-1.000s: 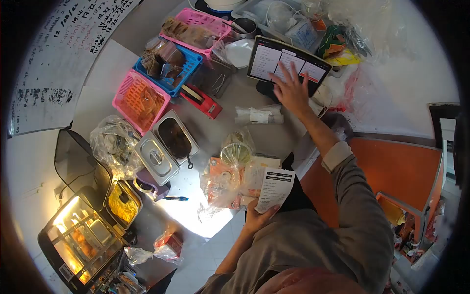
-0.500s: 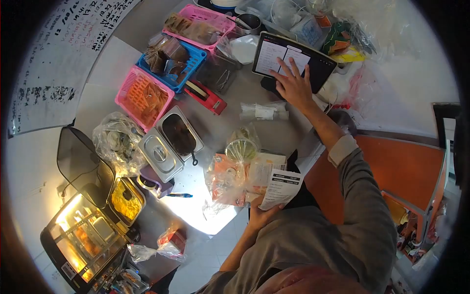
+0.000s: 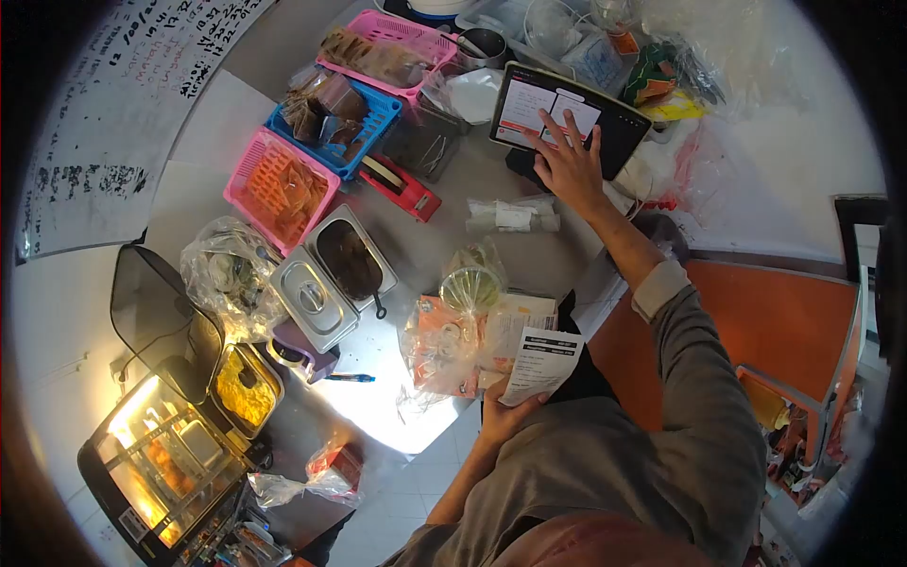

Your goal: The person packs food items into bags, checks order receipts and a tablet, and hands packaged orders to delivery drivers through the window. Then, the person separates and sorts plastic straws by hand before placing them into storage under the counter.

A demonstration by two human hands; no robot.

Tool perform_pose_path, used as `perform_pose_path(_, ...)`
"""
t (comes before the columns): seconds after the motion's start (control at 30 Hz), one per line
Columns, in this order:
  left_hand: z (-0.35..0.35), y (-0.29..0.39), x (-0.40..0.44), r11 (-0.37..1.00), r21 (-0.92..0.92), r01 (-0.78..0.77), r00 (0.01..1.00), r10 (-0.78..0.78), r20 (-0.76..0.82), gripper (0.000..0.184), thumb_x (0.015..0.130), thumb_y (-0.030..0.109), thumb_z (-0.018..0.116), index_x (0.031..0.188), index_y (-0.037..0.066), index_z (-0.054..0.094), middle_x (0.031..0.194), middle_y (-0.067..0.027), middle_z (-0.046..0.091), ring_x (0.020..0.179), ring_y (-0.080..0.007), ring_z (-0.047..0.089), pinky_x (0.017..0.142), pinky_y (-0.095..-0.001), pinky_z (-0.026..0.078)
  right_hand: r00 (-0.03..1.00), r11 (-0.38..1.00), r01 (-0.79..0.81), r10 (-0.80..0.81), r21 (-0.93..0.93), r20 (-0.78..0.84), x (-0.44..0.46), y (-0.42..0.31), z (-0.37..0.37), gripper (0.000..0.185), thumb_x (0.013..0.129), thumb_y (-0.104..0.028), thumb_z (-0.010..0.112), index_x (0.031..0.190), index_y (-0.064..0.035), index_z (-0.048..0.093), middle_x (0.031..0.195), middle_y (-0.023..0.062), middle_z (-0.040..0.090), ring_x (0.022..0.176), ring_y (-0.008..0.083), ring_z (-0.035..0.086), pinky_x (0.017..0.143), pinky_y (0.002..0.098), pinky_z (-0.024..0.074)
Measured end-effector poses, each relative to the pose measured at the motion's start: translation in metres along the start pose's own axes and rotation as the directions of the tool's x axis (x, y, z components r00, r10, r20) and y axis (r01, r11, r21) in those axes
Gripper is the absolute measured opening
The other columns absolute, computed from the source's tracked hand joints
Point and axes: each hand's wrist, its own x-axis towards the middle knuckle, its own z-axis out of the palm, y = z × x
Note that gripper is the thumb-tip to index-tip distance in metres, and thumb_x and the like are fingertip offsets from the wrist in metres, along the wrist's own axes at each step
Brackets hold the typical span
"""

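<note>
My left hand [image 3: 510, 413] is closed on the lower edge of a printed paper receipt [image 3: 544, 367], close to my body. Just beyond it lie a clear plastic bag [image 3: 444, 352] with an orange-printed packet inside and a lidded clear cup [image 3: 470, 286] of something greenish. Fingers spread, my right hand [image 3: 570, 163] reaches over a tablet [image 3: 521, 106] propped at the far right of the counter. Its fingertips are at the lit screen, which shows text panels with orange bars along the bottom; whether they touch it I cannot tell.
Pink and blue baskets [image 3: 274, 180] of packets stand at the far left, near a red tape dispenser [image 3: 416, 197]. Closer are metal food containers [image 3: 351, 255], a blue pen [image 3: 350, 378] and a lit display warmer [image 3: 165, 463]. An orange panel [image 3: 765, 331] is at right.
Orange bars have appeared at the bottom of the tablet's panels. My right hand has shifted very slightly; the left still holds the receipt.
</note>
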Motion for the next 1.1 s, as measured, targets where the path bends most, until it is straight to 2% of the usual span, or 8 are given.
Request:
perform_pose_path(0.47,0.001,0.005,0.001,1.0,0.018,0.014,1.0,-0.014,-0.008,0.031,0.078,0.005,0.075,0.107,-0.002,0.067,0.102,-0.01,0.07,0.093,-0.0146,0.064,0.084,-0.028,0.05,1.0,1.0,0.0,0.0,0.026,0.005,0.0,0.003,0.007,0.052,0.08,-0.029,0.065,0.13,-0.0386,0.053,0.15,-0.0036,0.033,0.142,0.0252,0.025,0.104,0.0687,0.0219)
perform_pose_path(0.67,0.001,0.006,0.0,0.999,-0.018,-0.036,0.999,0.036,-0.013,0.033,0.077,0.004,0.076,0.107,-0.002,0.066,0.103,-0.0095,0.069,0.093,-0.0151,0.064,0.083,-0.0285,0.05,0.989,0.99,-0.139,0.141,0.034,-0.05,-0.021,0.015,-0.003,0.048,0.081,-0.03,0.064,0.127,-0.0384,0.056,0.15,-0.0023,0.034,0.141,0.0278,0.026,0.104,0.0676,0.0178)
perform_pose_path(0.77,0.004,0.013,-0.001,0.997,-0.058,-0.05,0.993,0.043,-0.106,0.034,0.076,0.003,0.077,0.107,-0.002,0.065,0.102,-0.0099,0.069,0.092,-0.0161,0.064,0.083,-0.0296,0.051,0.992,0.992,-0.121,0.118,-0.044,-0.052,-0.027,0.021,-0.009,0.043,0.082,-0.032,0.064,0.124,-0.0331,0.059,0.147,0.0035,0.037,0.137,0.0294,0.032,0.102,0.0658,0.022)
perform_pose_path(0.87,0.008,0.019,-0.004,0.974,-0.171,-0.149,0.95,0.093,-0.299,0.039,0.075,0.003,0.077,0.11,-0.003,0.061,0.104,-0.0108,0.067,0.093,-0.0183,0.064,0.083,-0.0309,0.052,0.984,0.975,0.016,0.024,0.223,-0.175,-0.033,0.014,-0.041,0.043,0.081,-0.038,0.065,0.12,-0.0203,0.062,0.135,0.0111,0.048,0.127,0.0311,0.042,0.101,0.0583,0.027)
perform_pose_path(0.93,0.002,0.006,-0.004,0.938,-0.293,-0.188,0.918,0.062,-0.391,0.045,0.075,0.004,0.077,0.114,-0.004,0.056,0.106,-0.0117,0.065,0.094,-0.0199,0.064,0.083,-0.0315,0.052,0.989,0.435,0.135,-0.109,0.891,-0.097,-0.046,-0.003,-0.082,0.052,0.079,-0.046,0.067,0.115,-0.0087,0.064,0.12,0.0152,0.056,0.116,0.0313,0.05,0.099,0.047,0.033)
perform_pose_path(0.97,0.0,0.006,-0.002,0.972,-0.191,-0.135,0.922,0.053,-0.385,0.048,0.075,0.004,0.077,0.116,-0.004,0.054,0.107,-0.012,0.064,0.095,-0.0206,0.063,0.083,-0.032,0.052,0.974,0.268,0.069,-0.225,0.961,-0.007,-0.06,-0.022,-0.106,0.057,0.075,-0.047,0.072,0.114,-0.0058,0.064,0.112,0.0139,0.061,0.112,0.0306,0.053,0.096,0.0406,0.0374)
perform_pose_path(1.03,-0.003,0.025,0.002,1.0,0.021,-0.017,0.921,0.024,-0.389,0.054,0.074,0.006,0.078,0.12,-0.005,0.05,0.109,-0.0124,0.063,0.098,-0.022,0.062,0.083,-0.0329,0.052,0.909,0.168,-0.004,-0.41,0.986,0.074,-0.057,-0.079,-0.182,0.053,0.074,-0.04,0.076,0.113,-0.0064,0.064,0.11,0.0142,0.062,0.105,0.0284,0.057,0.09,0.0382,0.0415)
perform_pose_path(1.1,-0.011,0.009,-0.002,0.98,0.02,-0.199,0.938,0.196,-0.285,0.054,0.074,0.009,0.079,0.119,-0.005,0.052,0.112,-0.0144,0.061,0.101,-0.0221,0.061,0.084,-0.0333,0.052,0.867,0.016,-0.316,-0.402,0.949,0.295,-0.074,-0.11,-0.202,0.05,0.074,-0.035,0.079,0.11,-0.0023,0.065,0.109,0.0155,0.064,0.101,0.0297,0.059,0.089,0.0388,0.0438)
